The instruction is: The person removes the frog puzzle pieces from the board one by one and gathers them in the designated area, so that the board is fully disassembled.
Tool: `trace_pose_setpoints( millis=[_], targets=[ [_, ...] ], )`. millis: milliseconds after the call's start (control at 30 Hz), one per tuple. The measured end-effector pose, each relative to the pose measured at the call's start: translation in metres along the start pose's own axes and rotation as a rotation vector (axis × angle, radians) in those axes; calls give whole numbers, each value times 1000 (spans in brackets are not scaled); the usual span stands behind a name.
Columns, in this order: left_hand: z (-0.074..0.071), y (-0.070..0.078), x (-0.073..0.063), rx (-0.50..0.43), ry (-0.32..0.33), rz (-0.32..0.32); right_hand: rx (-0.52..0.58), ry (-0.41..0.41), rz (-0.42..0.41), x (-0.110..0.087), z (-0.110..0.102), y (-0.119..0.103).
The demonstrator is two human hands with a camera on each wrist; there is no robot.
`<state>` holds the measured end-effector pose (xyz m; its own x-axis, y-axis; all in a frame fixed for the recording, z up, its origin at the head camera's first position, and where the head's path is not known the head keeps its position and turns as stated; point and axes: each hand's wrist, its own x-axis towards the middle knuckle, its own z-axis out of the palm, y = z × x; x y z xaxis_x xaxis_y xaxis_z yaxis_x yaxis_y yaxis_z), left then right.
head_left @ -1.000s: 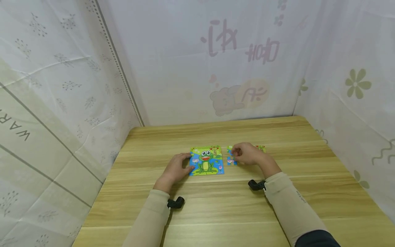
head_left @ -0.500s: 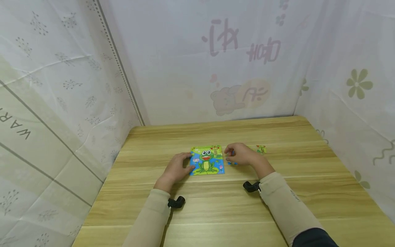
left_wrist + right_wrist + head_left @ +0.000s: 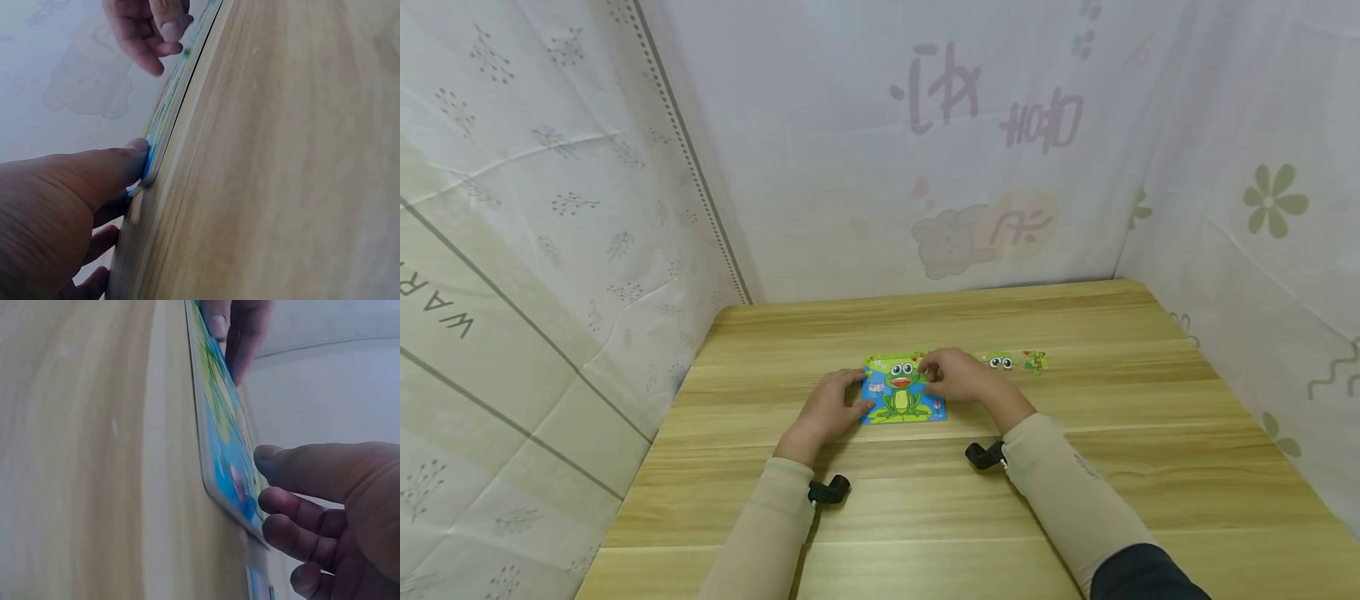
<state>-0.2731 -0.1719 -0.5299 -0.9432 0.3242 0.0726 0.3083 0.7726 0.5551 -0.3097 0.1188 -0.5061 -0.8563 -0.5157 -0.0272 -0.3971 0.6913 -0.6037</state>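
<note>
A square frog puzzle board [image 3: 901,407] lies flat on the wooden table, printed with a green frog on blue and yellow-green. My left hand [image 3: 826,408] holds its left side, the thumb [image 3: 134,161] on the edge near the corner. Over the board's right side, my right hand [image 3: 958,377] hovers with loosely bent fingers; the right wrist view shows thumb [image 3: 272,455] and fingertips apart, with no piece visible between them. A puzzle piece with frog eyes [image 3: 1001,362] and a piece with a tree [image 3: 1036,361] lie beyond the right forearm. The palm side is partly hidden.
In the right wrist view, a blue-edged piece [image 3: 252,582] lies just past the board's corner. Patterned white cloth [image 3: 820,150] hangs behind and on both sides of the table [image 3: 910,517]. A black wrist mount [image 3: 829,490] is strapped to each sleeve.
My right hand has moved left from the loose pieces to the board's right side, uncovering the frog-eyes piece. The left hand and the board have stayed in place.
</note>
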Motion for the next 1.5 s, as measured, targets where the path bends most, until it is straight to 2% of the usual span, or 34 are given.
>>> trace_pose_setpoints(
  millis=[300,933,1300,1500],
  targets=[
    [0,-1,0,3,-10,-5,48,-39,51,11,14,-15],
    [1,0,0,9,0,4,-24,-18,85,13,21,-19],
    [2,-2,1,6,0,0,-61,103,99,14,23,-21],
    [1,-2,1,3,3,8,-88,137,101,15,22,-21]
  ],
)
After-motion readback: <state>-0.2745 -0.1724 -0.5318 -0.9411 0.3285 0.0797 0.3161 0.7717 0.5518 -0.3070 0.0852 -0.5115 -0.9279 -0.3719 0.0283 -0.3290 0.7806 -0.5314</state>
